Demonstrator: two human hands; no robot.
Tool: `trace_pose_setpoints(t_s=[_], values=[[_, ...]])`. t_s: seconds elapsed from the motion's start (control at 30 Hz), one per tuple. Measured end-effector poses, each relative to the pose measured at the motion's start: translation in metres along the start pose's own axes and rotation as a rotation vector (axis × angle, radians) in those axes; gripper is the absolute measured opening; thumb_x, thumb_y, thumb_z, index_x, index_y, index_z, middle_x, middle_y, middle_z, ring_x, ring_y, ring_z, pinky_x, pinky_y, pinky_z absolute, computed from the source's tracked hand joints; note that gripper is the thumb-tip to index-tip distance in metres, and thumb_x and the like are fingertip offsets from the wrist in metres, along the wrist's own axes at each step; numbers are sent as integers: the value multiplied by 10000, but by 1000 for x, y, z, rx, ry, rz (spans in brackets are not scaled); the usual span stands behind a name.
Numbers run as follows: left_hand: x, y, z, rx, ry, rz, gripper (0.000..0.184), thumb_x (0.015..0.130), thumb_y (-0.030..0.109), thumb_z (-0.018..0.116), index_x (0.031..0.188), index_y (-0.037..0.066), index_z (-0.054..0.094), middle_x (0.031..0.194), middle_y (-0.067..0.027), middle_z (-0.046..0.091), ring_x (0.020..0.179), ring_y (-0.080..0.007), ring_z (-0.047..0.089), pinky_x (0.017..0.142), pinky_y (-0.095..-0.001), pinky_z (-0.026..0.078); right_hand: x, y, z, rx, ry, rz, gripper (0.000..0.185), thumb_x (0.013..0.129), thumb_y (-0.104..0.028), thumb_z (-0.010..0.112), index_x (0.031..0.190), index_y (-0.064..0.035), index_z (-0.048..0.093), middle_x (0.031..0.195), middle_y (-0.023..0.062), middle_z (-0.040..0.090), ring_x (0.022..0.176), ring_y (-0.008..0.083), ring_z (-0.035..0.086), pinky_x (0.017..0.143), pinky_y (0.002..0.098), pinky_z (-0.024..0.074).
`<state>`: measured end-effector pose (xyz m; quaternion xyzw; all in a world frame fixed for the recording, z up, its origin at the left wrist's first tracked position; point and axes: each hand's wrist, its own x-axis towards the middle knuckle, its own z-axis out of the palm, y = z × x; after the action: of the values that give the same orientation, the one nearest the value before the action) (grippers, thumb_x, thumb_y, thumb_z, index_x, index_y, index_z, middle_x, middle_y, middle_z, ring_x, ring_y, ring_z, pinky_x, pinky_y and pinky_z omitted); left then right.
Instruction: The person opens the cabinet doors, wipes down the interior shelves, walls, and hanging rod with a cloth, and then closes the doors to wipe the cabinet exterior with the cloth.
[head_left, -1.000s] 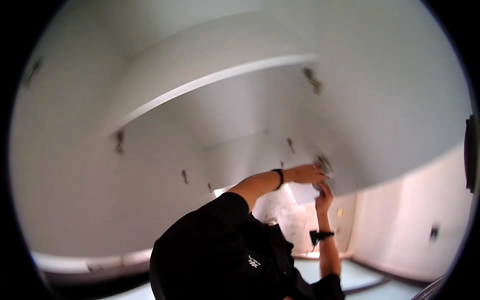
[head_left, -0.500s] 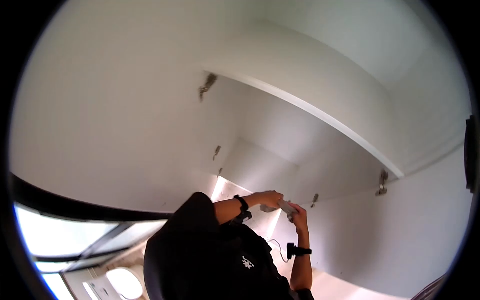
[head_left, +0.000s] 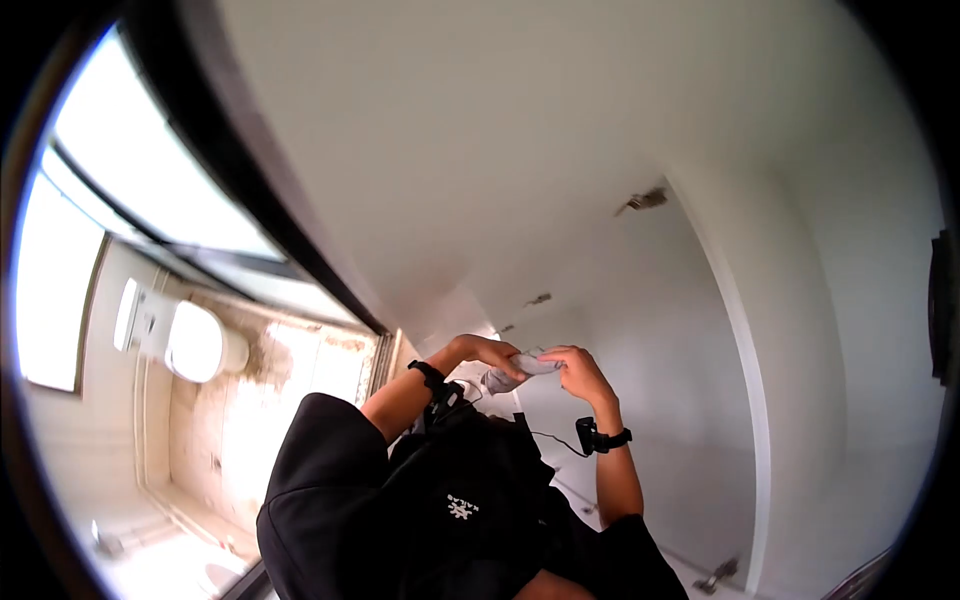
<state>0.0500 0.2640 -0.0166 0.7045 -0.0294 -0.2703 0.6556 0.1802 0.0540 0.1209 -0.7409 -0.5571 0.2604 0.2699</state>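
A crumpled light grey cloth (head_left: 540, 365) is held up in front of my chest, between my two hands. My left hand (head_left: 488, 353) wraps around one side of it, and part of the cloth hangs below these fingers. Pinched at the opposite end, the cloth is also gripped by my right hand (head_left: 580, 374). Black straps with small devices circle both wrists, and a thin cable hangs near them.
A white cabinet with open door panels surrounds my hands; its pale vertical edge (head_left: 735, 330) stands to the right. Metal hinges (head_left: 645, 200) stick out from the panels. At left, beyond a dark-framed glass door, is a bathroom with a white toilet (head_left: 195, 340).
My view has turned, bringing more of the bathroom in at left and swinging the cabinet edge upright at right. Both hands still hold the cloth, now with a shifted grip.
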Motion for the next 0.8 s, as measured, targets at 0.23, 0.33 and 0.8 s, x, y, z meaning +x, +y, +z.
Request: trace_pose_setpoints(t_s=[0.23,0.33,0.8], values=[[-87,6,55,16,998,-100,455,874,459,756,1004,29,685,888,-88,673,862,-201,608,778,-363,489,25,4,30,-159,-13,-398,481,784,115,527,1187,-52,729,1318,110,676,1178,317,597,1003,445,464],[-115,35,92,445,1428,-7,359,829,313,805,965,15,659,758,-142,622,729,-197,622,643,-374,483,18,-15,38,-181,92,-557,442,792,102,544,1168,-35,732,1329,100,671,1184,302,585,1025,432,446],[-224,299,83,1274,2266,688,465,731,-66,734,1190,-12,683,1236,-168,656,1055,-343,660,895,-395,550,80,-229,-68,-544,1135,-1069,335,868,-52,703,1202,-35,700,1439,58,565,1254,296,483,1005,457,413]])
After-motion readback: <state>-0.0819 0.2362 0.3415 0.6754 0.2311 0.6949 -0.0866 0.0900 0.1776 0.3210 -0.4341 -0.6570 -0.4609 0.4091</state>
